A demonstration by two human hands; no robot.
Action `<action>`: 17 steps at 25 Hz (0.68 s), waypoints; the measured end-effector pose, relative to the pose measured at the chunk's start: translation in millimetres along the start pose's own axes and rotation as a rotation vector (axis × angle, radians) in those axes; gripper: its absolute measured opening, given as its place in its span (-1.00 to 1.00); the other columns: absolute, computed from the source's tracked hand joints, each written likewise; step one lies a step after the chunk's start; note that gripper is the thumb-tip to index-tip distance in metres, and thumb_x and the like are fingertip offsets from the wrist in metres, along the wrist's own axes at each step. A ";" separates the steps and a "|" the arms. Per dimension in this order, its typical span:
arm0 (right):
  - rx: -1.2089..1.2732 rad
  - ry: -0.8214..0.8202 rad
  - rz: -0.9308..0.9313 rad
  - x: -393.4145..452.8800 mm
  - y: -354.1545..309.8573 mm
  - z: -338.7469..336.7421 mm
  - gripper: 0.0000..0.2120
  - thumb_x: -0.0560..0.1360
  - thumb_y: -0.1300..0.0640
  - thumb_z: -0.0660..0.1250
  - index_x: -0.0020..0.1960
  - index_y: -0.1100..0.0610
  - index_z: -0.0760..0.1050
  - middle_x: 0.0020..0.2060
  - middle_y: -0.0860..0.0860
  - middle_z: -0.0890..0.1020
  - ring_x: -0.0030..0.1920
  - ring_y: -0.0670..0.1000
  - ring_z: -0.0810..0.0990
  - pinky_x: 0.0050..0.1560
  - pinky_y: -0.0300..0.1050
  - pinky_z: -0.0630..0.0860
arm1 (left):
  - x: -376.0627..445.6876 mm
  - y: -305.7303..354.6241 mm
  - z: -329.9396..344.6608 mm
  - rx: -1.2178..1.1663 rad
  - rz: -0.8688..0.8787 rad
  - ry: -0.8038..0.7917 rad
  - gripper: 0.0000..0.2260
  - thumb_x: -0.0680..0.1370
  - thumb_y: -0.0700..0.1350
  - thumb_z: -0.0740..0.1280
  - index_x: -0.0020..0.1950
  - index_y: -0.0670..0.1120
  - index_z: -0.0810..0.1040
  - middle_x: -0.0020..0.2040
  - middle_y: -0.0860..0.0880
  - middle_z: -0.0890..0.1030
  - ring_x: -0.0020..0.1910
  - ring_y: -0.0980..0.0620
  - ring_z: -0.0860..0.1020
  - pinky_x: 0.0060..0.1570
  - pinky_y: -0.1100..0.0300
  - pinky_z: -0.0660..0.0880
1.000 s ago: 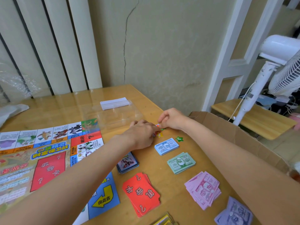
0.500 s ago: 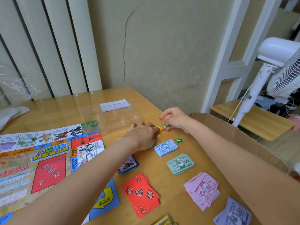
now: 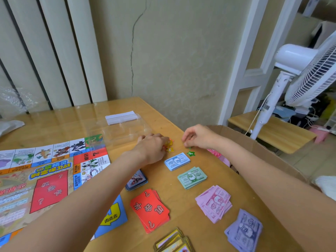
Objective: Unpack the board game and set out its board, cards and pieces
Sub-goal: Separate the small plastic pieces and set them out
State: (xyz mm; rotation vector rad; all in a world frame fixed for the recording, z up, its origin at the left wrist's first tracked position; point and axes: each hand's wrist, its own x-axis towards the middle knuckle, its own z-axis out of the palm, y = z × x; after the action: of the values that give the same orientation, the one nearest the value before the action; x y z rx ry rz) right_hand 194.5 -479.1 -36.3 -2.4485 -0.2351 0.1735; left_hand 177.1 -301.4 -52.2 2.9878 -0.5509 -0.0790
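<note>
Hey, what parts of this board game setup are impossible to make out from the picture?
- Head view: the yellow cards are cut off by the bottom edge.
- The game board runs past the left edge.
- The left hand covers most of the small star pieces.
- What the right hand pinches is too small to tell.

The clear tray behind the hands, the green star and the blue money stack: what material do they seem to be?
Clear tray: looks like thin transparent plastic, glossy, with moulded compartments; the table shows through. Green star: probably shiny translucent plastic, too small to be sure. Blue money stack: printed matte paper, with thin layered edges.
</note>
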 end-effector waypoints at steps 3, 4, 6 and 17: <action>-0.160 -0.116 -0.052 -12.3 -0.5 -7.4 -0.77 0.44 0.20 0.41 0.09 0.10 0.58 -0.13 -0.06 0.50 -0.12 -0.12 0.46 -0.13 -0.37 0.37 | -3.3 -2.4 -4.7 -0.017 -0.026 0.058 -0.60 0.60 -0.08 0.14 0.45 0.03 0.26 0.41 -0.03 0.34 0.41 -0.07 0.26 0.33 0.03 0.16; -0.188 -0.170 -0.051 -15.9 0.7 -9.2 -0.75 0.44 0.21 0.40 0.12 0.09 0.57 -0.06 -0.04 0.48 -0.04 -0.10 0.45 -0.08 -0.34 0.37 | -4.8 -3.3 -5.8 -0.030 -0.038 0.064 -0.60 0.59 -0.07 0.15 0.44 0.02 0.28 0.40 -0.04 0.36 0.40 -0.08 0.28 0.32 0.03 0.17; -0.197 -0.172 -0.038 -20.2 5.2 -8.3 -0.72 0.44 0.25 0.40 0.13 0.08 0.56 0.01 -0.02 0.47 0.04 -0.09 0.44 0.04 -0.28 0.37 | -7.4 -4.4 -6.0 -0.048 -0.064 0.075 -0.61 0.59 -0.09 0.17 0.43 0.00 0.30 0.38 -0.05 0.36 0.39 -0.09 0.29 0.30 0.03 0.20; -0.007 0.024 -0.034 -0.9 5.9 2.8 -0.80 0.42 0.36 0.39 0.03 0.23 0.60 -0.29 0.00 0.56 -0.29 -0.16 0.49 -0.21 -0.46 0.41 | -9.2 -17.5 -8.9 -0.065 -0.089 0.191 -0.63 0.56 -0.21 0.14 0.37 -0.02 0.38 0.34 -0.03 0.42 0.33 -0.04 0.38 0.28 0.10 0.19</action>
State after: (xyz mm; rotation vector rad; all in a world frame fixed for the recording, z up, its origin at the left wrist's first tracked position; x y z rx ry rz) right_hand 193.9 -482.1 -42.1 -2.4501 -0.2670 0.1280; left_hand 175.3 -281.0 -45.0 2.9127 -0.3858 0.1767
